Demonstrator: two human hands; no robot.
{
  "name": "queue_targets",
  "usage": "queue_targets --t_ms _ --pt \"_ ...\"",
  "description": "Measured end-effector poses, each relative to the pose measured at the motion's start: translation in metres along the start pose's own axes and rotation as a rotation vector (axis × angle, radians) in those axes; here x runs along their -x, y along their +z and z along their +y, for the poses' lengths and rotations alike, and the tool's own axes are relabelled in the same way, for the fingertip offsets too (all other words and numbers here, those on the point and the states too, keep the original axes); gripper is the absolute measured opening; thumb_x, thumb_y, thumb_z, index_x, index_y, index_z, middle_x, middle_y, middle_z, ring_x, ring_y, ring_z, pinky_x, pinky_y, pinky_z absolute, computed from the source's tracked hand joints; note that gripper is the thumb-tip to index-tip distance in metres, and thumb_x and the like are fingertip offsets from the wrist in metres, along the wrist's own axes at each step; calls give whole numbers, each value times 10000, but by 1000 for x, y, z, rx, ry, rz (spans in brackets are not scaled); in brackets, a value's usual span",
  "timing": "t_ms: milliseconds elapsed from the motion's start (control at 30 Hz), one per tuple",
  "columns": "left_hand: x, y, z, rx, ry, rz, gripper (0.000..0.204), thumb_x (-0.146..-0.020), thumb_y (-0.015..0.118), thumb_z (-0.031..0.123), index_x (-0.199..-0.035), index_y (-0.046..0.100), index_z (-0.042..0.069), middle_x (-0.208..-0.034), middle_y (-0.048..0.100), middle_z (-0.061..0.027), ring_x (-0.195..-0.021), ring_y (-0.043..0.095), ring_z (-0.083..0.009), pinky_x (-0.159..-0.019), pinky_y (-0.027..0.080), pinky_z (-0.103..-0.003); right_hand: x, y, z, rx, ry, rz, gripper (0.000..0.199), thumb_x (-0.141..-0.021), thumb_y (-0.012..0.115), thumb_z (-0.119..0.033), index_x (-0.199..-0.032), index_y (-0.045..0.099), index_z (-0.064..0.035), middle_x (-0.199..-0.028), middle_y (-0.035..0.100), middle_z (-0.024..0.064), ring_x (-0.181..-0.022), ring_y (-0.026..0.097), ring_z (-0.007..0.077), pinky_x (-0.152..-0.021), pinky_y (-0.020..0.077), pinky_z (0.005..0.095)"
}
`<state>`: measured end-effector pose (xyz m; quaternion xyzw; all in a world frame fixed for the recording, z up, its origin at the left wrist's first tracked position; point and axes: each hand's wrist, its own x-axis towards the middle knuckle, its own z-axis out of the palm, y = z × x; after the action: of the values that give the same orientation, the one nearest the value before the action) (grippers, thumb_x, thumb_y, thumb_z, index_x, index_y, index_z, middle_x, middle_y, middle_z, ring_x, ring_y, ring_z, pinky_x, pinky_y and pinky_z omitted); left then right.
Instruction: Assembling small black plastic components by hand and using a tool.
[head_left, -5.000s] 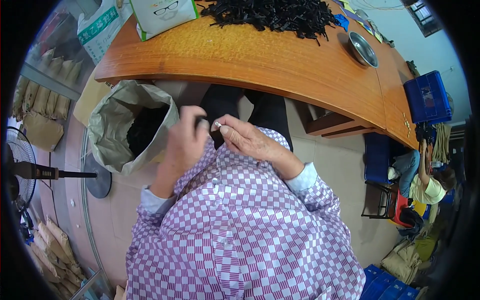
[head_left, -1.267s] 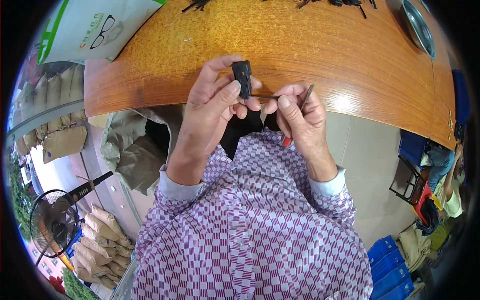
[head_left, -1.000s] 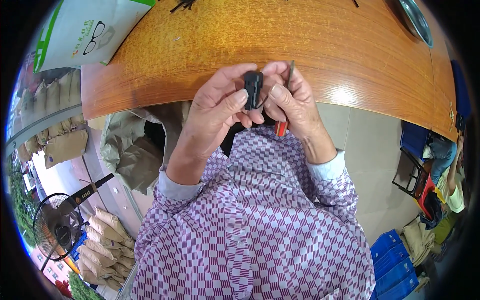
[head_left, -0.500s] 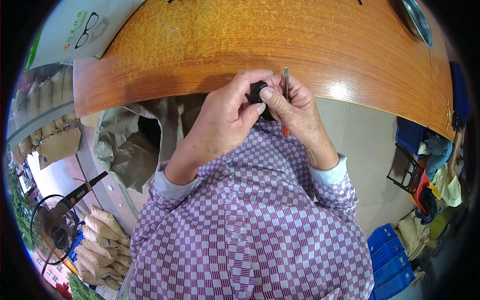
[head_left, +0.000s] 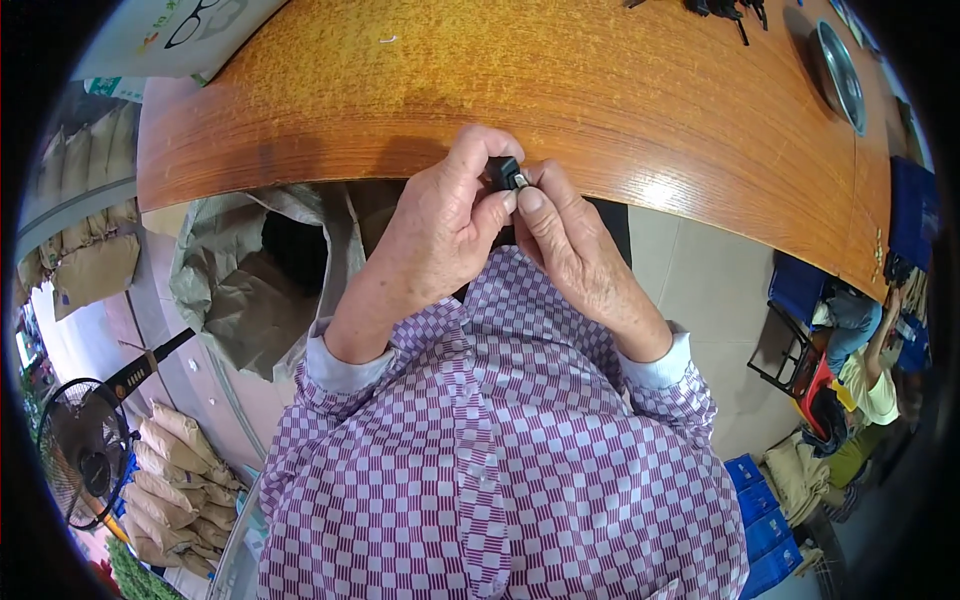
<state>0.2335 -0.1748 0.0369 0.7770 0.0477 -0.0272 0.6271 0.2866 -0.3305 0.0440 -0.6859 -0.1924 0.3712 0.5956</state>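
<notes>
Your left hand (head_left: 440,235) and right hand (head_left: 570,250) meet just in front of the near edge of the wooden table (head_left: 560,90), both raised above your checked shirt (head_left: 500,450). Between them sits a small black part (head_left: 505,172) with a bit of pale metal showing at its right end.

Left hand: thumb and forefinger curl around the black part and pinch it from the left and from above; the other fingers are bunched behind. Right hand: thumb tip pressed against the metal end of the part, fingers drawn together and folded under; whether they hold anything else, cannot tell, they are hidden behind the thumb. The two hands touch at the fingertips.

The black part is in the air, over the table edge, not resting on the wood.

Left of your left forearm, below the table, an open grey sack (head_left: 250,280) stands on the floor with a dark inside. On the far right of the table lies a round metal dish (head_left: 838,62). A few black pieces (head_left: 720,8) lie at the top edge of the table. A fan (head_left: 85,460) stands at the lower left. Another person (head_left: 865,385) sits at the far right, well apart from you.
</notes>
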Motion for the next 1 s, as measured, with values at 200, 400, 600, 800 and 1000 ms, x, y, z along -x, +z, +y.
queue_targets --t_ms 200,400,600,800,1000 --pt "1 2 8 -218 101 69 269 -863 560 -53 -1096 442 10 -806 573 -90 -714 571 -105 -627 470 -247 0 3 10 50 -55 25 247 -1011 369 -279 -941 446 -55 -630 422 3 -561 401 80 -505 345 241" --pt "7 6 11 -299 109 240 243 -801 595 -27 -1014 498 39 -857 573 -175 -751 608 -346 -618 477 -367 -11 3 13 36 -177 12 242 -1001 403 -279 -982 461 -46 -643 432 11 -578 424 90 -528 377 249" --pt "48 -62 -16 -255 -214 601 235 -881 518 2 -1105 457 36 -896 541 -79 -724 558 -116 -642 494 -247 -37 -66 6 444 -460 194 296 -943 537 -268 -1105 491 -25 -684 547 66 -612 526 150 -554 427 283" --pt "139 -137 -77 -847 -220 728 264 -831 553 33 -1072 445 26 -854 552 -172 -707 584 -292 -647 483 -354 -103 -191 -1 1076 -212 775 351 -877 595 -248 -1181 479 -114 -759 638 163 -749 636 357 -624 488 437" --pt "170 -147 -122 -941 -508 586 448 -782 601 69 -1182 400 49 -992 585 -244 -886 582 -434 -729 473 -451 -129 -223 1 1231 -324 757 311 -874 591 -245 -1155 505 -144 -781 652 160 -775 628 370 -633 485 451"
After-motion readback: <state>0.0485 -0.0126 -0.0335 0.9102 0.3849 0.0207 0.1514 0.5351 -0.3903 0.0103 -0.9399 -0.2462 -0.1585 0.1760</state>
